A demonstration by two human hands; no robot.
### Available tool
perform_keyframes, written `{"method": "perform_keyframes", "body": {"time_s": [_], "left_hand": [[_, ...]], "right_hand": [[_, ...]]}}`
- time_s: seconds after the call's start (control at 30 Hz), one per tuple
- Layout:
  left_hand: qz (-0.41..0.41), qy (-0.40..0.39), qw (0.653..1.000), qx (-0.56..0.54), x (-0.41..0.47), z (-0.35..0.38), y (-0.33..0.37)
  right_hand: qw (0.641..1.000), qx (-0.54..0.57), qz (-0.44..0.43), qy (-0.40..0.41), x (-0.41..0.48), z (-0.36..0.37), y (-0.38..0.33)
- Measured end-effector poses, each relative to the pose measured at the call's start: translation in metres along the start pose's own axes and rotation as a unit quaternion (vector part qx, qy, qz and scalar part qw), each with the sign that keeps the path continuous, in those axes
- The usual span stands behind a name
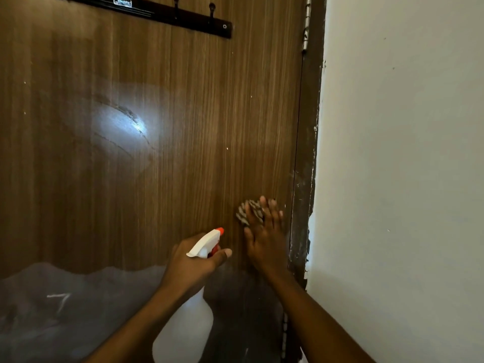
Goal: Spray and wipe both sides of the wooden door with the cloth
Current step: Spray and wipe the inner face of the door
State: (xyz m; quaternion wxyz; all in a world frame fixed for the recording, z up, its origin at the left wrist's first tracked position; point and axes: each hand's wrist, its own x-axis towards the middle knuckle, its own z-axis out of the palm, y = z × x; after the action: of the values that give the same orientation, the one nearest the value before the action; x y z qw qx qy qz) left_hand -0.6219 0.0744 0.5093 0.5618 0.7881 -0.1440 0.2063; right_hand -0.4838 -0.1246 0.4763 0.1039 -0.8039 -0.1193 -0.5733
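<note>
Pressing flat, right grip pins the patterned cloth under straight fingers against the wooden door, door frame just right of it; flat palm likely spreads wiping pressure. Left grip, just below-left, wraps the spray bottle neck, nozzle twd door, prob. held ready for re-spray.

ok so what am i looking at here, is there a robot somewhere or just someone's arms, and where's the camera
No robot: these are a person's two bare hands. The one picture comes from a camera worn on their head, looking forward and down. The left hand grips a white spray bottle with an orange nozzle. The right hand presses a patterned cloth against the wooden door, near its hinge side. A dark hook rail sits at the door's top; a white wall is to the right.
</note>
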Motion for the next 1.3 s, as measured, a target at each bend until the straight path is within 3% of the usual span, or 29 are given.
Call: {"method": "perform_keyframes", "body": {"time_s": [0.07, 0.17, 0.23, 0.3, 0.4, 0.47, 0.53, 0.6, 0.7, 0.8, 0.87, 0.93, 1.0, 1.03, 1.1, 1.2, 1.23, 1.3], "left_hand": [[-0.017, -0.004, 1.0, -0.012, -0.005, 0.004, -0.003], [-0.026, 0.002, 1.0, -0.011, -0.008, 0.005, -0.007], [-0.026, 0.003, 1.0, 0.012, -0.005, 0.004, -0.009], [-0.014, 0.007, 1.0, 0.022, -0.003, 0.004, -0.011], [-0.02, 0.018, 0.999, 0.024, -0.009, 0.011, -0.011], [-0.036, 0.018, 0.999, 0.02, -0.02, 0.016, -0.019], [-0.065, 0.027, 0.997, 0.02, -0.034, 0.022, -0.034], [-0.115, 0.05, 0.992, 0.018, -0.054, 0.029, -0.05], [-0.157, 0.098, 0.982, 0.037, -0.081, 0.036, -0.07], [-0.153, 0.142, 0.977, 0.04, -0.102, 0.031, -0.092], [-0.141, 0.153, 0.978, 0.028, -0.108, 0.021, -0.104], [-0.122, 0.152, 0.981, 0.025, -0.111, 0.009, -0.107], [-0.109, 0.152, 0.982, 0.024, -0.111, -0.006, -0.107], [-0.108, 0.153, 0.982, 0.02, -0.112, -0.013, -0.106], [-0.097, 0.165, 0.981, 0.024, -0.112, -0.034, -0.106], [-0.061, 0.177, 0.982, 0.032, -0.112, -0.059, -0.106], [-0.059, 0.183, 0.981, 0.037, -0.112, -0.065, -0.106], [-0.053, 0.184, 0.98, 0.051, -0.111, -0.074, -0.108]], "right_hand": [[0.995, 0.036, 0.097, 0.009, -0.02, -0.005, 0.028], [0.967, 0.051, 0.245, 0.05, 0.033, -0.019, 0.045], [0.968, 0.035, 0.244, 0.049, 0.079, -0.028, 0.037], [0.982, 0.01, 0.186, 0.038, 0.097, -0.029, 0.02], [0.999, -0.025, 0.028, -0.007, 0.045, -0.012, 0.003], [0.998, -0.029, -0.025, -0.045, -0.026, 0.004, 0.01], [0.997, -0.026, 0.014, -0.069, -0.089, 0.012, 0.032], [0.992, -0.001, 0.106, -0.067, -0.116, 0.014, 0.047], [0.976, 0.029, 0.217, 0.014, -0.1, 0.015, 0.037], [0.962, 0.055, 0.26, 0.058, -0.07, 0.019, 0.008], [0.98, 0.052, 0.189, 0.026, -0.068, 0.026, -0.021], [1.0, -0.014, -0.009, -0.025, -0.095, 0.041, -0.042], [0.981, -0.031, -0.185, -0.053, -0.136, 0.052, -0.033], [0.977, -0.024, -0.206, -0.052, -0.153, 0.053, -0.019], [0.989, -0.036, -0.139, -0.025, -0.159, 0.045, -0.003], [0.992, -0.048, 0.118, -0.001, -0.115, 0.033, -0.032], [0.987, -0.019, 0.16, 0.014, -0.094, 0.031, -0.056], [0.994, 0.016, 0.106, 0.025, -0.066, 0.035, -0.108]]}}
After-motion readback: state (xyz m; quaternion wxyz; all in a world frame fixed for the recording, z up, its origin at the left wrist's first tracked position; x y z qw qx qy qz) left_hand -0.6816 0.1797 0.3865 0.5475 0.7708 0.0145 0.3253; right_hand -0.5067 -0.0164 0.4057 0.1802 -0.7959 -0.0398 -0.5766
